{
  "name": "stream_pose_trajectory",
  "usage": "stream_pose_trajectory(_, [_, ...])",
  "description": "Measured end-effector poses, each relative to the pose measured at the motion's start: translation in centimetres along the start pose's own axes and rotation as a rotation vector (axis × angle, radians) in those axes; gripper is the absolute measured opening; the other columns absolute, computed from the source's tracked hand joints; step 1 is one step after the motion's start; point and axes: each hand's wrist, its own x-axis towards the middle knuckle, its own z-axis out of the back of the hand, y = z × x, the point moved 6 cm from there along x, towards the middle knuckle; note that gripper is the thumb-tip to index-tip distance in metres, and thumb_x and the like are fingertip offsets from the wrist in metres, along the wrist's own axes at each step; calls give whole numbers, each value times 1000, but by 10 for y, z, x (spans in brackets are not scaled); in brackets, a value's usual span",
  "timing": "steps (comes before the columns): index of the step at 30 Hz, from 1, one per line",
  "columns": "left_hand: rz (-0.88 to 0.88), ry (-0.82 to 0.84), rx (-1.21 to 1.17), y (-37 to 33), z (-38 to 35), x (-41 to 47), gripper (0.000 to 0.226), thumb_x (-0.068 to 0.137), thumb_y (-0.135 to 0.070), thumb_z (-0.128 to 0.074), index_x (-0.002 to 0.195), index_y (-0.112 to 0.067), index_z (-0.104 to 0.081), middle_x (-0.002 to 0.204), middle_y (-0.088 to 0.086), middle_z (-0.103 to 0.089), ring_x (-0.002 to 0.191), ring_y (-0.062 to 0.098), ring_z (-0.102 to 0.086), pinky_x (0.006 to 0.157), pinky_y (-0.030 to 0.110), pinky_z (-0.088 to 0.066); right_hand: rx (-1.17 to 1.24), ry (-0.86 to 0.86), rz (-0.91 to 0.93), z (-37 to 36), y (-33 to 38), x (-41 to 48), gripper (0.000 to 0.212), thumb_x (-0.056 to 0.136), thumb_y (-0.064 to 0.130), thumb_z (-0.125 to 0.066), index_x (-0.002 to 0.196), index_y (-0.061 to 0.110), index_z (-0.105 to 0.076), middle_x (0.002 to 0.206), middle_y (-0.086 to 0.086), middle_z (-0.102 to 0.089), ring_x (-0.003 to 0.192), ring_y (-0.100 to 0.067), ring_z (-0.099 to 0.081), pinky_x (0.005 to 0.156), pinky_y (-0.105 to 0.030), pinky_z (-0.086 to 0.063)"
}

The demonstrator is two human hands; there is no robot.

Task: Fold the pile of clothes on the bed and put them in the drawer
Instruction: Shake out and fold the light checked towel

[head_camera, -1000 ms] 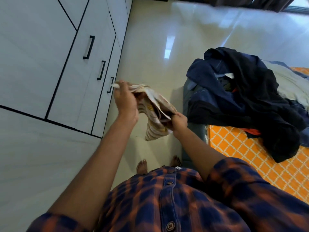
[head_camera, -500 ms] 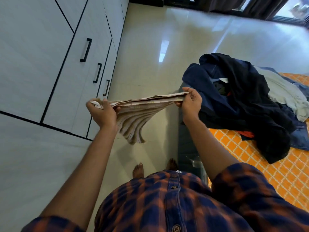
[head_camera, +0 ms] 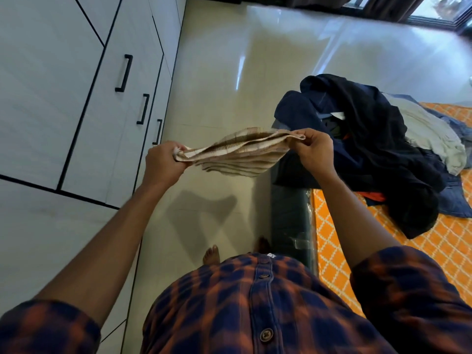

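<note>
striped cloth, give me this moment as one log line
stage: folding | left hand: grips one end of striped cloth | right hand: grips other end | pile of clothes: unfolded on bed

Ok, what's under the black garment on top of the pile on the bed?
A navy garment shows beneath the black garment near the bed's corner; a strip of red cloth and blue denim poke out at its lower edge. Whatever lies under its middle is covered.

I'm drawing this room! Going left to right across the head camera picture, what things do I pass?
White wardrobe → left hand → striped cloth → right hand → dark pile of clothes.
</note>
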Motion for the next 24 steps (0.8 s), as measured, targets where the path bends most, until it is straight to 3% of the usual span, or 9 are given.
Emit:
stream_pose_trajectory(3, [-106,30,147,6,-6,9,15,87,-16,-73,100,-11,-77,95,11,-68,87,29,-64,68,30,-43,-83,51,38,4,-10,-2,13,88,22,-78,95,12,-76,105,0,-67,88,7,-60,77,-10,-48])
stream_pose_trajectory(5, [-49,136,45,14,-9,13,13,89,-18,-74,102,-16,-73,102,6,-60,92,23,-58,73,30,-44,94,187,-48,2,-19,-9,9,93,14,-72,99,7,-71,112,-3,-66,95,5,-63,84,-15,-50])
stream_pose_trajectory(8, [167,473,-392,8,-13,3,16,95,-5,-63,105,-17,-66,93,-5,-68,97,20,-61,76,22,-51,278,385,-189,2,-31,-22,3,97,11,-64,96,12,-62,87,3,-73,82,-10,-68,79,-32,-52])
stream_pose_trajectory(12, [420,762,-772,-34,11,6,35,101,-8,-46,98,-15,-80,93,3,-76,86,20,-72,70,26,-61,488,732,-414,25,7,-15,54,72,34,-88,110,4,-64,90,-8,-72,77,-17,-71,68,-30,-59])
stream_pose_trajectory(14, [418,668,-938,-65,29,32,42,104,-19,-43,88,-19,-83,93,4,-76,85,18,-73,72,29,-61,686,659,-446,34,44,18,34,89,39,-72,105,9,-74,90,-7,-73,77,-17,-72,66,-30,-61])
stream_pose_trajectory(16, [294,577,-1179,-98,39,56,43,103,-39,-42,102,-18,-80,107,5,-73,104,21,-69,89,38,-59,848,578,-469,32,71,46,57,104,52,-37,98,17,-81,91,-3,-75,82,-18,-73,70,-32,-60])
stream_pose_trajectory(18, [298,645,-1342,-100,20,56,50,97,-56,-48,123,-17,-66,122,7,-66,118,28,-59,103,48,-48,1010,608,-493,9,61,43,76,102,66,-18,115,17,-75,111,-8,-73,103,-27,-69,88,-41,-56])
stream_pose_trajectory(21, [589,776,-1257,-35,-36,5,66,96,-65,-42,134,-16,-63,134,15,-62,121,35,-61,100,51,-50,875,578,-739,-30,-18,-17,77,93,75,-39,140,18,-59,136,-15,-63,123,-37,-62,102,-51,-48])
stream_pose_trajectory(24, [727,922,-1007,15,-76,-57,40,101,-30,-50,125,-6,-69,137,22,-59,111,30,-67,95,42,-57,666,743,-931,-65,-92,-106,98,66,52,-88,144,2,-53,131,-18,-65,111,-33,-66,104,-46,-48])
